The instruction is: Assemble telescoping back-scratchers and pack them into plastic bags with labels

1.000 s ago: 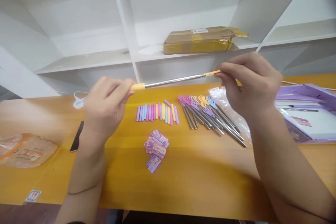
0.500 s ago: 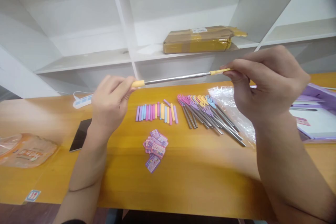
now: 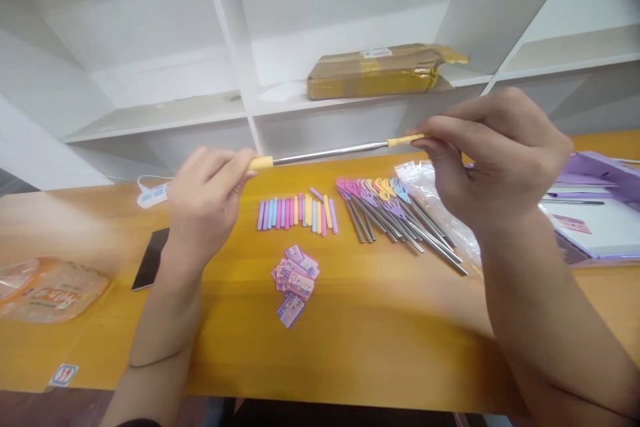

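Observation:
A thin metal rod [image 3: 327,153] with yellow ends is stretched between my hands above the table. My left hand [image 3: 207,197] is closed round its yellow sleeve [image 3: 261,163]. The fingertips of my right hand [image 3: 493,160] pinch the yellow piece [image 3: 400,141] at the other end. Below lie a row of coloured tubes [image 3: 293,211], a small pile of pink and purple cards [image 3: 299,280], and a heap of metal rods [image 3: 400,221] with coloured hand-shaped heads [image 3: 373,192].
A clear plastic bag [image 3: 425,190] and a purple box [image 3: 590,230] are on the right. A dark phone [image 3: 150,260], a power strip [image 3: 153,195] and an orange bag [image 3: 55,287] are on the left. A taped carton [image 3: 375,73] sits on the shelf behind.
The rod between my hands looks slightly shorter. My right hand has moved a little to the left, still pinching the yellow end, while my left hand has barely moved.

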